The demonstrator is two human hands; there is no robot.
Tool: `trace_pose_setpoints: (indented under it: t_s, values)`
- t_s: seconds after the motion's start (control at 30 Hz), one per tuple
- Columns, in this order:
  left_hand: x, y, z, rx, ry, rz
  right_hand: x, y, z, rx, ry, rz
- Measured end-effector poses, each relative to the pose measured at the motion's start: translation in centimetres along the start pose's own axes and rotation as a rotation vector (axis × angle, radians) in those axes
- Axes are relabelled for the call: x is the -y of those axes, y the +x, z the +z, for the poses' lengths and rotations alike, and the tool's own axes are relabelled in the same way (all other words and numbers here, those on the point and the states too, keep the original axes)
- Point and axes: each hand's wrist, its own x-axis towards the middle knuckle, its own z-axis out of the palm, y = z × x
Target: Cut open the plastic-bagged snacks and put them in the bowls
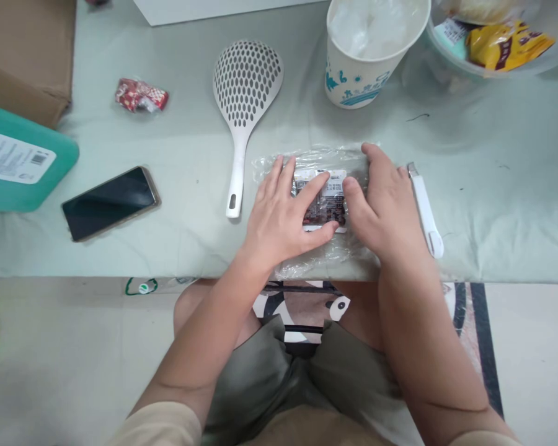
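Observation:
A clear plastic bag point(291, 267) lies crinkled on the table near its front edge, with a small dark package bearing a white label point(324, 214) inside or under it. Spread across the left part of this package is my left hand point(276, 217), its fingers apart and pressing lightly on the plastic. My right hand point(393, 207) rests on the bag's right side, thumb beside the label and index finger stretched away from it; the other fingers are partly hidden. Just right of that hand is a white utility knife point(426, 214), its metal tip pointing away from me.
A white slotted skimmer point(244, 93) lies left of the bag. Farther left are a phone point(111, 203), a red wrapper point(142, 96), a green container point(23, 158) and a cardboard box point(28, 56). A paper cup point(367, 68) and a clear tub point(481, 69) of packets stand behind.

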Motion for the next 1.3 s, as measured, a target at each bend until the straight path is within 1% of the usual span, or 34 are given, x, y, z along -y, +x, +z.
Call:
trace_pose_setpoints:
  t_s: [0.07,0.13,0.17,0.23,0.3,0.33,0.4,0.5,0.57,0.67,0.83,0.93,1.07,1.23,1.3]
  values:
    - [0.5,0.0,0.2,-0.042,-0.033,0.030,0.2,0.0,-0.3,-0.057,0.011,-0.021]
    - [1.1,-0.1,0.4,-0.089,-0.088,0.072,0.6,0.0,-0.8,-0.133,0.045,-0.092]
    - [1.5,-0.1,0.4,-0.113,-0.121,0.093,0.8,0.0,-0.9,-0.150,0.071,-0.143]
    - [2.0,-0.1,0.4,-0.156,-0.186,0.127,1.4,-0.2,-1.1,-0.108,0.128,-0.256]
    - [2.3,-0.1,0.3,-0.187,-0.239,0.146,2.0,-0.4,-0.8,-0.006,0.160,-0.333]
    - [2.4,-0.1,0.3,-0.196,-0.258,0.150,2.2,-0.6,-0.6,0.043,0.161,-0.347]
    - [2.3,0.0,0.0,-0.189,-0.281,0.140,2.3,-0.8,-0.1,0.118,0.136,-0.329]
    - [1.8,0.1,-0.5,-0.144,-0.296,0.099,2.1,-1.1,0.2,0.188,0.089,-0.274]
    - [1.6,0.2,-0.8,-0.115,-0.297,0.080,1.8,-1.1,0.1,0.218,0.064,-0.258]
    - [1.4,0.2,-1.1,-0.104,-0.303,0.076,1.7,-0.9,-0.1,0.234,0.054,-0.249]
    - [1.3,0.4,-1.2,-0.093,-0.321,0.068,1.9,-0.6,-0.4,0.208,0.077,-0.249]
    - [1.2,0.5,-1.1,-0.102,-0.340,0.083,2.3,-0.6,-0.8,0.184,0.071,-0.244]
    - [1.1,0.6,-0.8,-0.124,-0.312,0.104,2.5,-0.6,-1.3,0.130,0.104,-0.246]
    - [1.2,0.6,-0.6,-0.178,-0.372,0.118,2.0,-0.9,-1.7,0.082,0.175,-0.244]
    - [1.2,0.6,-0.7,-0.169,-0.375,0.106,1.6,-1.0,-2.0,0.062,0.193,-0.236]
